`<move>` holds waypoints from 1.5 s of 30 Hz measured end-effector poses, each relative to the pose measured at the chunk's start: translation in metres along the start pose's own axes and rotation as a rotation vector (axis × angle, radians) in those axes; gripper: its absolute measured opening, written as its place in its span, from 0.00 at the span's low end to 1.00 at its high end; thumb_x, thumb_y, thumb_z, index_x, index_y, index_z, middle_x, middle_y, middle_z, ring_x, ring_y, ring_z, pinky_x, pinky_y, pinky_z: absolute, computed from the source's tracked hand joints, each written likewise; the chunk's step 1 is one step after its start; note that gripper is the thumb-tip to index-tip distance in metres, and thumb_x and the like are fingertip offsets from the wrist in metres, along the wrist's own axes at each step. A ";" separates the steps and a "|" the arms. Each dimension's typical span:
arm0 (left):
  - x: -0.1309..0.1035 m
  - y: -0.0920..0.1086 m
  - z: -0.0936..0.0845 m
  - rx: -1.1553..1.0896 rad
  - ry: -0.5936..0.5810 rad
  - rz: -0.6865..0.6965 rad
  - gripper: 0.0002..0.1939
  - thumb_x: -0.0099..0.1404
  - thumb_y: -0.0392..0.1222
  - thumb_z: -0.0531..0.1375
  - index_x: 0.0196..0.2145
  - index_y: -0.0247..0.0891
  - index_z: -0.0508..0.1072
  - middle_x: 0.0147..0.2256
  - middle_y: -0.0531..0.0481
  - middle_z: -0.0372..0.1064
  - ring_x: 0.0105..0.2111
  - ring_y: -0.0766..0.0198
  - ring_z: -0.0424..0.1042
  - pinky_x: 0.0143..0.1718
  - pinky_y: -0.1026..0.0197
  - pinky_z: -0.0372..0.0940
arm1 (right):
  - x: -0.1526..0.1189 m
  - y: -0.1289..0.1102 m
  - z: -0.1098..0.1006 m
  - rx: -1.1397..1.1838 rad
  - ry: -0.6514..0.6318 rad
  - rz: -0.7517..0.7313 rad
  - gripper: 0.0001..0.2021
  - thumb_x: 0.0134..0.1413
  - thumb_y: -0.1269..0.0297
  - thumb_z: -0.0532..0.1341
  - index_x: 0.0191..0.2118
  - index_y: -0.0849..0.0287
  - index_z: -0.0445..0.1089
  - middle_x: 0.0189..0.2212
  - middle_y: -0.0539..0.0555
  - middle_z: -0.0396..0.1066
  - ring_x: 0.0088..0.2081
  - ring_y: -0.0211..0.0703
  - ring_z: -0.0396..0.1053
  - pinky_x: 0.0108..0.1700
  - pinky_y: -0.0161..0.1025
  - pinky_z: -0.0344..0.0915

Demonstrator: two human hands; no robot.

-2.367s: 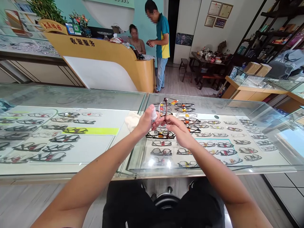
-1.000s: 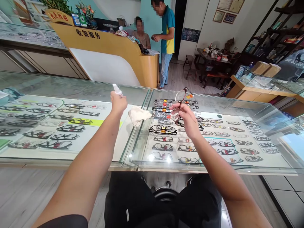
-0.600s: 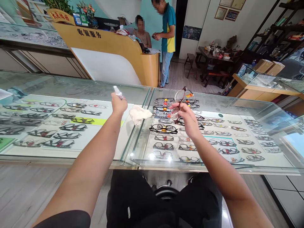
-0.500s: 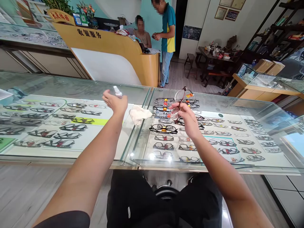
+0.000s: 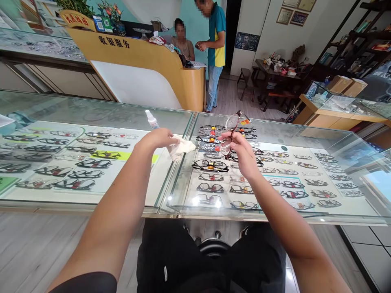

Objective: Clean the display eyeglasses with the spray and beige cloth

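My left hand (image 5: 159, 138) has its fingertips closed on the edge of a crumpled white cloth (image 5: 182, 148), which lies across the seam of the glass counter. Just behind that hand a white spray bottle (image 5: 152, 119) stands on the glass. My right hand (image 5: 241, 152) pinches a pair of dark reddish glasses (image 5: 232, 129), held up on end above the counter, with an orange sticker on one lens. Several black-framed glasses (image 5: 210, 165) sit close to the left of my right hand.
The glass showcase (image 5: 165, 207) spans the view, with rows of glasses under it. Beyond are a yellow service counter (image 5: 137, 55), a seated person (image 5: 183, 42) and a standing person (image 5: 216, 36). Boxes (image 5: 351, 86) rest on another showcase at the right.
My left hand has moved from the spray bottle toward me and to the right, onto the white cloth. The bottle stands released. My right hand and its glasses have hardly moved.
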State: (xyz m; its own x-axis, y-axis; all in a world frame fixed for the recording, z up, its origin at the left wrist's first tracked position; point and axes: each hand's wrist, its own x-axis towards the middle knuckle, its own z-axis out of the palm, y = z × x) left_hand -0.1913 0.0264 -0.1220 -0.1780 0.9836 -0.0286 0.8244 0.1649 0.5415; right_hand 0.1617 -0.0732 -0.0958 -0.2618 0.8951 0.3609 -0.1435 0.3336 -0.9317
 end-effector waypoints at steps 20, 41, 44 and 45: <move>-0.030 0.058 -0.006 -1.081 -0.008 0.102 0.17 0.58 0.47 0.75 0.35 0.39 0.73 0.32 0.49 0.72 0.31 0.61 0.72 0.35 0.59 0.69 | 0.000 -0.002 0.000 -0.009 0.012 0.009 0.15 0.62 0.58 0.60 0.51 0.54 0.75 0.50 0.57 0.80 0.52 0.50 0.73 0.52 0.47 0.72; -0.095 0.121 0.037 -1.104 -0.102 0.408 0.26 0.55 0.57 0.78 0.42 0.42 0.75 0.39 0.48 0.76 0.40 0.56 0.76 0.42 0.56 0.72 | -0.006 -0.002 0.003 -0.097 -0.132 -0.005 0.13 0.70 0.55 0.59 0.50 0.52 0.78 0.50 0.54 0.81 0.51 0.52 0.74 0.57 0.51 0.69; -0.100 0.123 0.038 -1.001 -0.012 0.515 0.23 0.58 0.57 0.77 0.38 0.41 0.74 0.38 0.48 0.75 0.41 0.55 0.75 0.45 0.55 0.71 | -0.005 -0.001 0.003 -0.106 -0.109 -0.026 0.14 0.73 0.52 0.58 0.47 0.53 0.78 0.47 0.54 0.82 0.54 0.52 0.75 0.61 0.50 0.68; -0.101 0.123 0.038 -0.986 0.001 0.539 0.22 0.58 0.57 0.76 0.38 0.41 0.75 0.39 0.47 0.75 0.42 0.54 0.75 0.46 0.54 0.71 | -0.005 0.000 0.003 -0.106 -0.105 -0.032 0.15 0.74 0.51 0.58 0.47 0.53 0.78 0.47 0.54 0.82 0.54 0.52 0.76 0.62 0.49 0.68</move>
State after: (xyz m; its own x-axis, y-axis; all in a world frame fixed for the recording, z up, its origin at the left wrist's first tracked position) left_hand -0.0515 -0.0501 -0.0845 0.0727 0.9088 0.4109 0.0083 -0.4125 0.9109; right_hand 0.1600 -0.0781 -0.0973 -0.3583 0.8495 0.3872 -0.0535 0.3954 -0.9169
